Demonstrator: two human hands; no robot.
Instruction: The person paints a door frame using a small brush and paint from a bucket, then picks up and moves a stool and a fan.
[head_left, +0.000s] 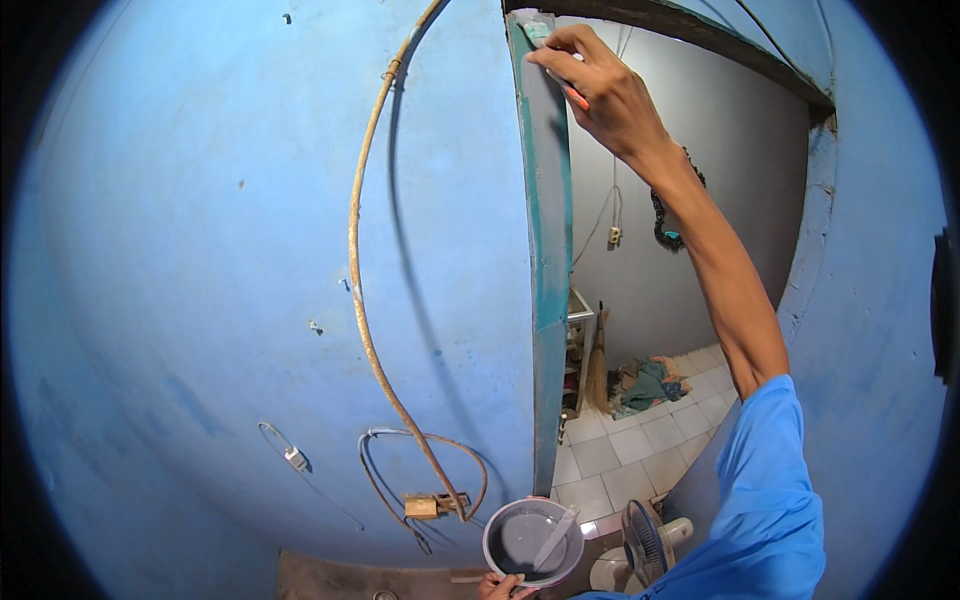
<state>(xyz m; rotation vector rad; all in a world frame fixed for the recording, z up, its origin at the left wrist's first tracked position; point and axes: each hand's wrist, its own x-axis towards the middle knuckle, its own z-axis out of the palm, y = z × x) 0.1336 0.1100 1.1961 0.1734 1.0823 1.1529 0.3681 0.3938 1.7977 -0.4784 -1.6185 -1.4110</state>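
Paintbrush (560,70) sits pinched in your right hand (600,90) at the door frame edge (548,250); stroke downward lightly. Left hand (500,587) fingers grip the paint bowl (533,540); hold it level.

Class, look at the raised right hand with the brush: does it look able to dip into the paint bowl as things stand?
Probably yes. The right hand is up at the door frame edge, far from the bowl held by the left hand, but nothing blocks the way down.
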